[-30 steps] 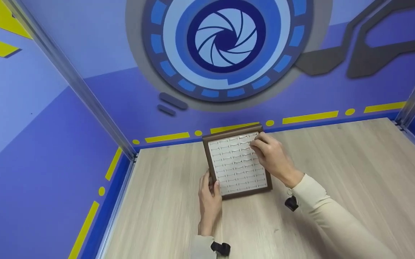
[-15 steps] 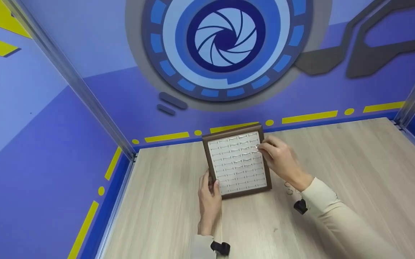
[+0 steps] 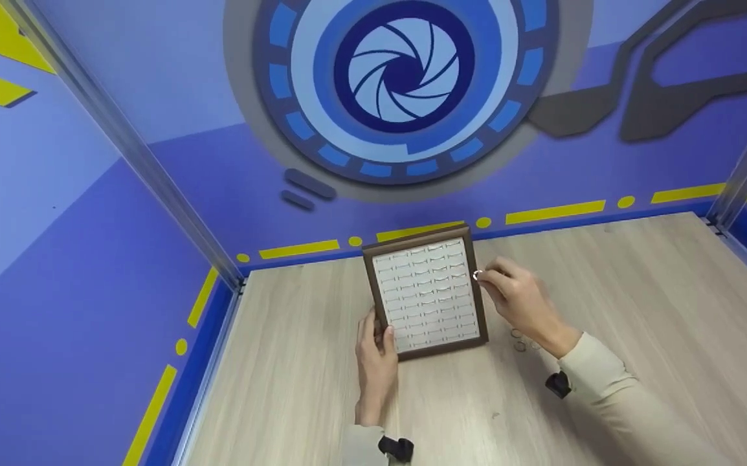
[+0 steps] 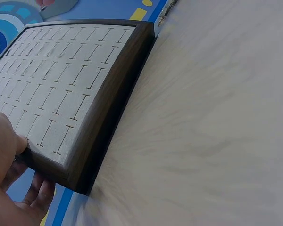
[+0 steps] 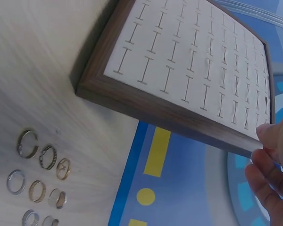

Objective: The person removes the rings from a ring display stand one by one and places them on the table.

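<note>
A ring display tray (image 3: 425, 299) with a brown wood-look frame and a white slotted pad stands tilted on the table. My left hand (image 3: 375, 366) grips its lower left edge, thumb on the front and fingers behind. Beside the tray's right edge my right hand (image 3: 524, 304) pinches a small silvery ring (image 3: 476, 275) between thumb and fingers. The right wrist view does not show that ring clearly. No rings sit in the slots that the left wrist view shows of the pad (image 4: 61, 70).
Several loose rings lie in rows on the table right of the tray, among them a gold-coloured ring (image 5: 37, 191) and a dark chain-like ring (image 5: 48, 157). Behind the tray rises a blue printed wall (image 3: 218, 194). The pale wood table (image 3: 296, 362) spreads on both sides.
My right hand has moved right and down, off the pad's upper right part, carrying the ring past the frame. Loose rings by its wrist have come into sight. My left hand stays put.
</note>
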`<act>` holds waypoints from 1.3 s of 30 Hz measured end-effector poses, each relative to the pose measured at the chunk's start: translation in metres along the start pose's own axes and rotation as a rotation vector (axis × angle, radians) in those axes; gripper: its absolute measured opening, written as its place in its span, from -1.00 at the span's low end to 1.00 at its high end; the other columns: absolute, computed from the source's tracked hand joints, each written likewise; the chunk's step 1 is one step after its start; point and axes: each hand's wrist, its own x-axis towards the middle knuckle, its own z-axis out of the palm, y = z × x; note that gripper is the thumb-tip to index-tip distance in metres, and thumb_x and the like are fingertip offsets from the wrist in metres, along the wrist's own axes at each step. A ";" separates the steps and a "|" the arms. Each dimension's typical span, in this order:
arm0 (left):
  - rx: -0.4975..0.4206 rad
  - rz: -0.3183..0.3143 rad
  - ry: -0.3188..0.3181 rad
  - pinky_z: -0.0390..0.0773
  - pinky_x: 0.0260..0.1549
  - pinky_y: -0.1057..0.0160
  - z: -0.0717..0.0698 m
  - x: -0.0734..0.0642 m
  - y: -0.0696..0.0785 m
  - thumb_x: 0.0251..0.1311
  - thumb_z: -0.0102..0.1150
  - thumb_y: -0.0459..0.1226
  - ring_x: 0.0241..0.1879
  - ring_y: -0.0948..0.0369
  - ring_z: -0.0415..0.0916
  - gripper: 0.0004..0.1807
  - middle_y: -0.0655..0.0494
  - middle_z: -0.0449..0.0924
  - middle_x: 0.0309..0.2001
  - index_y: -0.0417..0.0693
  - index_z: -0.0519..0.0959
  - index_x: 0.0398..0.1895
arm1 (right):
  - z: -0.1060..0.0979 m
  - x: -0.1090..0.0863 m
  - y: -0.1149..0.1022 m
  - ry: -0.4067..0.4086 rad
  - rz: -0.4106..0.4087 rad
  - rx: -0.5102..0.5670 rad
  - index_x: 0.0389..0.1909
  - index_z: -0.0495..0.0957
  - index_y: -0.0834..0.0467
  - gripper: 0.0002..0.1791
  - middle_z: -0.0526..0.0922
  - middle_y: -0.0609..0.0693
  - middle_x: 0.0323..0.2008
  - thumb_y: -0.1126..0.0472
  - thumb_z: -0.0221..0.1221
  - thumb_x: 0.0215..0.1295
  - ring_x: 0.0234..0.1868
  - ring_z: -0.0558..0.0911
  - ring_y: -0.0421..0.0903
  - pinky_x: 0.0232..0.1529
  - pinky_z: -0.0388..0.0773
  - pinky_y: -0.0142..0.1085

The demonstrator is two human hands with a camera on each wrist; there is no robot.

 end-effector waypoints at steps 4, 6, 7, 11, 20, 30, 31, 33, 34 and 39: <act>-0.003 0.003 0.002 0.66 0.15 0.06 0.001 -0.001 0.000 0.52 0.13 -0.41 0.15 0.08 0.59 -0.40 -0.11 0.55 0.25 -0.24 0.32 0.58 | -0.007 -0.009 0.003 -0.026 0.030 0.029 -0.25 0.75 0.28 -0.80 0.67 0.05 -0.27 0.58 0.42 0.18 -0.33 0.70 -0.07 -0.28 0.70 -0.34; -0.002 0.002 0.005 0.67 0.13 0.08 0.001 -0.001 0.000 0.52 0.14 -0.41 0.13 0.09 0.59 -0.40 -0.10 0.55 0.24 -0.24 0.33 0.57 | -0.010 -0.014 0.004 -0.036 0.046 0.032 -0.23 0.76 0.28 -0.80 0.68 0.05 -0.26 0.59 0.41 0.19 -0.31 0.71 -0.09 -0.26 0.70 -0.37; -0.002 0.004 0.009 0.68 0.12 0.08 0.001 -0.001 0.000 0.52 0.14 -0.41 0.13 0.09 0.59 -0.41 -0.10 0.55 0.24 -0.25 0.33 0.57 | -0.011 -0.017 0.005 -0.043 0.054 0.028 -0.23 0.76 0.27 -0.79 0.68 0.04 -0.25 0.58 0.42 0.20 -0.31 0.71 -0.10 -0.25 0.70 -0.38; 0.012 0.017 0.028 0.69 0.10 0.08 0.001 -0.002 -0.001 0.51 0.16 -0.42 0.13 0.08 0.60 -0.41 -0.11 0.56 0.25 -0.27 0.35 0.56 | -0.017 -0.028 0.007 -0.069 0.079 -0.009 -0.23 0.76 0.24 -0.79 0.69 0.01 -0.25 0.57 0.42 0.20 -0.31 0.70 -0.15 -0.28 0.69 -0.39; 0.010 -0.040 -0.004 0.65 0.05 0.18 -0.001 -0.002 0.001 0.53 0.13 -0.39 0.05 0.18 0.54 -0.40 0.00 0.54 0.14 -0.16 0.33 0.59 | -0.026 -0.051 0.014 -0.104 0.124 -0.039 -0.27 0.76 0.20 -0.82 0.70 0.02 -0.28 0.53 0.41 0.23 -0.32 0.71 -0.13 -0.30 0.69 -0.33; 0.012 -0.030 -0.006 0.66 0.05 0.20 0.000 -0.002 0.000 0.55 0.12 -0.38 0.05 0.18 0.55 -0.41 0.00 0.54 0.13 -0.19 0.32 0.59 | -0.034 -0.072 0.017 -0.149 0.211 -0.050 -0.29 0.77 0.20 -0.73 0.69 -0.06 -0.28 0.61 0.44 0.11 -0.29 0.71 -0.18 -0.28 0.71 -0.37; 0.012 -0.034 -0.008 0.66 0.05 0.20 0.000 -0.002 0.000 0.55 0.12 -0.38 0.05 0.19 0.55 -0.41 0.00 0.54 0.14 -0.18 0.32 0.59 | -0.034 -0.075 0.018 -0.152 0.213 -0.051 -0.29 0.77 0.20 -0.72 0.69 -0.06 -0.28 0.61 0.45 0.10 -0.30 0.71 -0.18 -0.28 0.71 -0.37; 0.012 -0.030 -0.004 0.66 0.05 0.19 0.000 -0.002 0.000 0.54 0.13 -0.39 0.05 0.18 0.55 -0.41 -0.01 0.54 0.14 -0.19 0.33 0.58 | -0.036 -0.079 0.019 -0.158 0.214 -0.057 -0.29 0.77 0.19 -0.72 0.69 -0.06 -0.28 0.60 0.45 0.09 -0.30 0.70 -0.18 -0.28 0.70 -0.38; 0.014 -0.028 -0.002 0.66 0.05 0.19 0.000 -0.002 0.000 0.54 0.13 -0.39 0.05 0.18 0.55 -0.41 -0.01 0.55 0.14 -0.20 0.33 0.58 | -0.037 -0.081 0.019 -0.161 0.215 -0.059 -0.30 0.77 0.19 -0.72 0.69 -0.06 -0.28 0.60 0.45 0.08 -0.30 0.70 -0.18 -0.28 0.68 -0.39; 0.015 -0.022 0.011 0.66 0.05 0.17 0.000 -0.002 -0.001 0.52 0.15 -0.41 0.05 0.17 0.56 -0.41 -0.02 0.55 0.14 -0.20 0.35 0.57 | -0.041 -0.091 0.021 -0.176 0.229 -0.066 -0.31 0.77 0.18 -0.72 0.67 -0.08 -0.30 0.59 0.45 0.04 -0.33 0.66 -0.22 -0.31 0.64 -0.43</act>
